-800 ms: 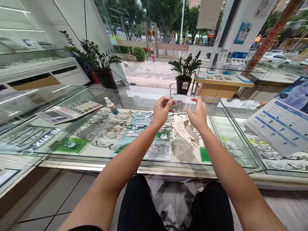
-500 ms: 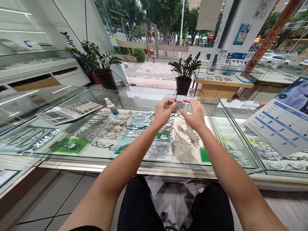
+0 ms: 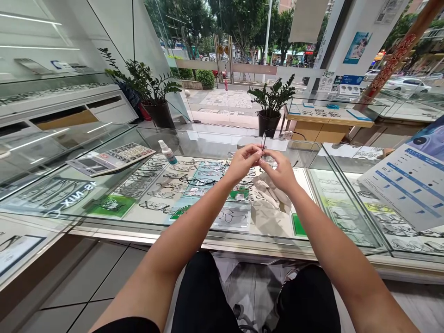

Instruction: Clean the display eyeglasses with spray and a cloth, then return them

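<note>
A pair of thin dark-framed eyeglasses is held up above the glass counter, one slim temple pointing upward; my fingers hide most of the frame. My left hand pinches it with thumb and index finger. From the other side, my right hand closes on the same glasses, its fingertips meeting those of the left. Below my hands, a crumpled beige cloth lies on the glass top.
The glass display counter contains rows of eyeglasses. On top stand a white spray bottle at left, a tilted printed board and a blue-white leaflet at right. Potted plants stand beyond, by the window.
My right hand has moved left and closed in on the eyeglasses, where before it hovered apart with fingers spread. My left hand keeps its pinch. The view has shifted slightly.
</note>
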Demonstrator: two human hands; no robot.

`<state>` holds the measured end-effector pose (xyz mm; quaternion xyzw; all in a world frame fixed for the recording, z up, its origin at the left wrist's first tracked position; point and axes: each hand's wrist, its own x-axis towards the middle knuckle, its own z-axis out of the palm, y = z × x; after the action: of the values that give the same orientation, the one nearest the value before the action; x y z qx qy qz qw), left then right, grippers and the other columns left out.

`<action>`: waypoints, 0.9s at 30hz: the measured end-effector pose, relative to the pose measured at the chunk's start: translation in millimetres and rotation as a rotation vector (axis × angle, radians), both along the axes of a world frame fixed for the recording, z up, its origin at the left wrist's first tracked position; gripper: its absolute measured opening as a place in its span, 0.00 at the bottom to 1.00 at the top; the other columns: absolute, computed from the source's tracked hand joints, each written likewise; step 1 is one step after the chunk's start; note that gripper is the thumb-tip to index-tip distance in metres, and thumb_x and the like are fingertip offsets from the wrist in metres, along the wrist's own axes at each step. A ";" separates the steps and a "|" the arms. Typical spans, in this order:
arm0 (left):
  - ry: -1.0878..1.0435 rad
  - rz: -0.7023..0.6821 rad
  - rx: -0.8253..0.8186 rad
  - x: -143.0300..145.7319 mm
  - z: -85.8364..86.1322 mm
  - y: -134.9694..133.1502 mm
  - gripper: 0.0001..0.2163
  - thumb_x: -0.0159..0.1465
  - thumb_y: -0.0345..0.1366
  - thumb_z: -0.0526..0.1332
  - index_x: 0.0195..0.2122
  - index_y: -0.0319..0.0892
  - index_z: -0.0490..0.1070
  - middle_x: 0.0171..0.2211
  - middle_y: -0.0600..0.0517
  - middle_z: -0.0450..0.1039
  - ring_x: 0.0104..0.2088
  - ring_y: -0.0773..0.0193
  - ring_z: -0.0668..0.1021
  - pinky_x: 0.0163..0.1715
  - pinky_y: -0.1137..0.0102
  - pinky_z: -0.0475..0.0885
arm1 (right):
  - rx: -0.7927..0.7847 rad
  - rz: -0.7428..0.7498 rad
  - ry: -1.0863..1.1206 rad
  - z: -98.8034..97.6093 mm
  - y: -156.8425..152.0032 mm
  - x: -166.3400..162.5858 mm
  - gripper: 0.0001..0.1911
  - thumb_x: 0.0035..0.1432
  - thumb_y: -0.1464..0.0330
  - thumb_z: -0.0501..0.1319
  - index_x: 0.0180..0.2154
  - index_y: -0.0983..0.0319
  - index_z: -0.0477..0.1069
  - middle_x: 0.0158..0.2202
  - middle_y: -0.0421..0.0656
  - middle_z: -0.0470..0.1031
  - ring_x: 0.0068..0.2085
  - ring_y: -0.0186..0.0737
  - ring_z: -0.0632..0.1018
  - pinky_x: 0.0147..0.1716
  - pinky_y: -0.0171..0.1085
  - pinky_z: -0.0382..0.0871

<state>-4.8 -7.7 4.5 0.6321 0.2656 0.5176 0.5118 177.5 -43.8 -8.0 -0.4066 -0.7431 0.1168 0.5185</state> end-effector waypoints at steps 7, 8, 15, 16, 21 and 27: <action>-0.399 0.571 -0.042 -25.4 15.8 26.8 0.21 0.69 0.34 0.74 0.60 0.49 0.71 0.51 0.46 0.82 0.46 0.59 0.84 0.40 0.69 0.78 | -0.013 -0.028 0.027 2.1 -4.4 1.7 0.20 0.75 0.50 0.65 0.55 0.55 0.84 0.56 0.50 0.89 0.55 0.56 0.85 0.62 0.56 0.77; -0.468 0.683 -0.085 -35.6 21.0 32.0 0.23 0.71 0.33 0.71 0.63 0.50 0.68 0.51 0.46 0.82 0.44 0.60 0.84 0.37 0.71 0.76 | -0.009 -0.033 0.025 1.7 -4.6 2.1 0.19 0.75 0.51 0.65 0.55 0.55 0.84 0.55 0.50 0.88 0.54 0.56 0.85 0.61 0.55 0.77; -0.817 1.092 -0.301 -114.0 44.6 55.3 0.34 0.76 0.32 0.62 0.79 0.55 0.50 0.58 0.47 0.75 0.31 0.71 0.80 0.22 0.77 0.67 | -0.008 -0.069 0.015 -0.1 -6.3 3.4 0.18 0.75 0.52 0.65 0.55 0.55 0.84 0.54 0.50 0.88 0.53 0.55 0.85 0.60 0.55 0.76; -0.836 1.104 -0.324 -121.1 44.2 56.7 0.35 0.77 0.32 0.62 0.80 0.56 0.48 0.59 0.46 0.75 0.30 0.72 0.79 0.21 0.77 0.66 | -0.010 -0.072 0.014 -0.2 -6.5 3.5 0.19 0.74 0.52 0.65 0.55 0.55 0.84 0.54 0.49 0.88 0.53 0.55 0.85 0.60 0.56 0.76; -0.873 1.119 -0.455 -140.6 36.3 62.4 0.38 0.75 0.33 0.65 0.80 0.59 0.48 0.60 0.46 0.75 0.28 0.72 0.81 0.19 0.77 0.65 | -0.027 -0.077 0.013 -0.7 -7.4 2.4 0.20 0.74 0.50 0.65 0.54 0.55 0.84 0.55 0.50 0.89 0.53 0.55 0.85 0.60 0.57 0.75; -0.897 1.057 -0.622 -151.6 30.6 69.0 0.33 0.75 0.33 0.67 0.75 0.49 0.51 0.52 0.46 0.75 0.30 0.71 0.85 0.19 0.79 0.66 | -0.019 -0.070 0.009 -0.8 -9.5 -0.2 0.20 0.74 0.48 0.65 0.53 0.54 0.84 0.55 0.50 0.89 0.53 0.57 0.85 0.61 0.59 0.74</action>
<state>-156.3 61.3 35.2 -0.0238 0.4332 0.8027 0.4091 177.3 -53.3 -8.8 -0.4367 -0.7249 0.1077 0.5218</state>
